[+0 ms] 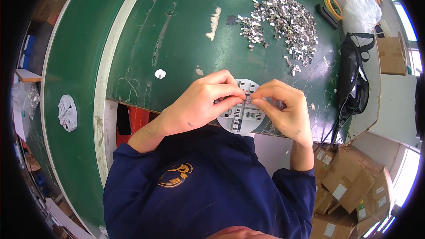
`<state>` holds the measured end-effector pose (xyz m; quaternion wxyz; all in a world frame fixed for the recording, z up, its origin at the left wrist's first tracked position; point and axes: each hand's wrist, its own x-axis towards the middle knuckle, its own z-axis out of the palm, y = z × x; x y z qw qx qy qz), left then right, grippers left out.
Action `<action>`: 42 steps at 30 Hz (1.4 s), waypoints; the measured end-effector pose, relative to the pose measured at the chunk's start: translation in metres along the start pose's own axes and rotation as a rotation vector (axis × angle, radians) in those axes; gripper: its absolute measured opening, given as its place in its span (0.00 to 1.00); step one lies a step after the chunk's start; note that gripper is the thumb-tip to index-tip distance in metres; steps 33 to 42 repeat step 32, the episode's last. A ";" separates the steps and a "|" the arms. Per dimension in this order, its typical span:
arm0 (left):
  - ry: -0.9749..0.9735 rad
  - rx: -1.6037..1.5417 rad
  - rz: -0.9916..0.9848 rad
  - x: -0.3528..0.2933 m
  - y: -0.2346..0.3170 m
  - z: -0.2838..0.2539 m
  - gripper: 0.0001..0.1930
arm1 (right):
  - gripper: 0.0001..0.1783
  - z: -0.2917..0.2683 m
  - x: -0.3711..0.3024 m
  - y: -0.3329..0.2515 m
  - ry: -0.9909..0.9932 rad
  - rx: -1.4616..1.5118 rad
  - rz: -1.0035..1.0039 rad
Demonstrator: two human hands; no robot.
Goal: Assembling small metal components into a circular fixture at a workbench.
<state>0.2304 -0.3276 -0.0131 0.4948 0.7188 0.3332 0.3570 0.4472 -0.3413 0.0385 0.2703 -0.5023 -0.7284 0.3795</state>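
Observation:
My left hand (208, 100) and my right hand (285, 106) meet over a round light-grey plastic disc (230, 127) at the near edge of the green table. The disc has moulded compartments and slots, with small metal parts sitting in some of them. Thumb and forefinger of each hand are pinched together, and a tiny metal piece (248, 100) shows between the fingertips. Its exact shape is too small to make out. My fingers cover part of the disc's upper middle.
A heap of small shiny metal pieces (292, 22) lies at the far right. Beyond it are a yellow tape roll (333, 8), a clear plastic bag (362, 6) and a black bag (354, 75). Another round part (67, 113) rests on the left bench. Cardboard boxes (354, 172) fill the lower right.

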 end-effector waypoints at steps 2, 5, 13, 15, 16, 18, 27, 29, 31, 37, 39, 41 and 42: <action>-0.001 0.007 0.009 0.000 0.000 0.000 0.06 | 0.05 -0.001 0.001 -0.002 -0.011 -0.005 0.018; -0.001 0.004 0.015 0.001 -0.001 -0.001 0.06 | 0.05 -0.003 0.003 -0.003 -0.017 -0.010 0.024; -0.006 0.012 0.016 -0.001 -0.001 -0.002 0.06 | 0.05 -0.001 0.004 -0.005 -0.028 -0.061 0.017; 0.008 0.047 0.021 -0.002 0.001 -0.002 0.06 | 0.05 -0.001 0.003 -0.006 -0.029 -0.116 0.009; 0.009 0.046 0.021 -0.003 0.001 -0.001 0.06 | 0.05 0.001 0.002 -0.007 -0.030 -0.116 0.009; 0.062 0.042 0.029 -0.006 0.000 0.002 0.06 | 0.06 0.005 -0.001 -0.008 -0.004 -0.174 -0.050; 0.116 0.146 0.056 -0.009 -0.003 0.003 0.06 | 0.07 0.020 0.000 -0.004 0.043 -0.384 -0.216; 0.113 0.152 0.065 -0.009 -0.004 0.002 0.06 | 0.07 0.021 0.000 -0.004 0.036 -0.393 -0.222; 0.103 0.173 0.090 -0.009 -0.005 0.001 0.07 | 0.08 0.023 -0.001 -0.003 0.033 -0.411 -0.237; 0.107 0.196 0.117 -0.009 -0.006 0.001 0.07 | 0.08 0.024 -0.001 -0.003 0.034 -0.413 -0.246; 0.107 0.196 0.117 -0.009 -0.006 0.001 0.07 | 0.08 0.024 -0.001 -0.003 0.034 -0.413 -0.246; 0.107 0.196 0.117 -0.009 -0.006 0.001 0.07 | 0.08 0.024 -0.001 -0.003 0.034 -0.413 -0.246; 0.107 0.196 0.117 -0.009 -0.006 0.001 0.07 | 0.08 0.024 -0.001 -0.003 0.034 -0.413 -0.246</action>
